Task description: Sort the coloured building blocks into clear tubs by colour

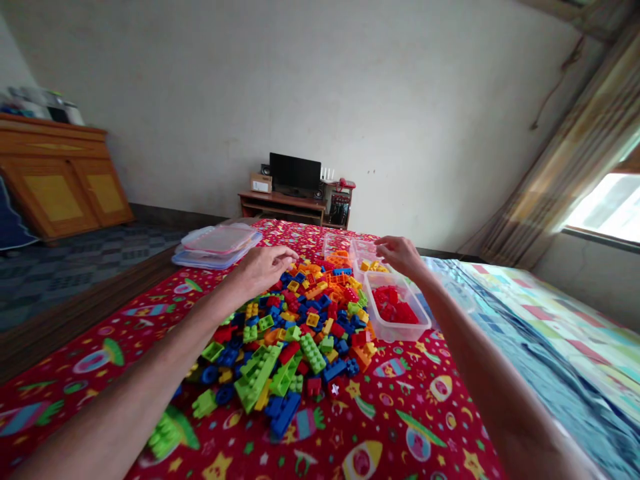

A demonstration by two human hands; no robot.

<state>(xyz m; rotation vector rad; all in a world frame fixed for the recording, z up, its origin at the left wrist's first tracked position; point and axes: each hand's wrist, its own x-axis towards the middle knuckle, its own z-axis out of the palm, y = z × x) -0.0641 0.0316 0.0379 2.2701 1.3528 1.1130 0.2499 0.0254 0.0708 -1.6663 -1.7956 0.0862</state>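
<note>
A large heap of toy building bricks (307, 320) in green, blue, red, yellow and orange lies on the red patterned cloth. My left hand (265, 268) hovers by the heap's far left edge, fingers loosely bent and apart, with nothing visible in them. Over a clear box holding yellow bricks (374, 266), my right hand (400, 255) has its fingers bent together; anything between them is hidden. Closer to me stands a clear plastic box (400, 332) with red bricks (393, 307) inside. Orange bricks (339, 257) sit at a farther clear box (332, 241).
Stacked plastic lids (220, 241) rest on the cloth at the left. A loose green brick (164, 437) lies near my left forearm. Blue and patchwork bedding (525, 333) covers the right side. Beyond stand a desk with a monitor (295, 173) and a wooden cabinet (60, 180).
</note>
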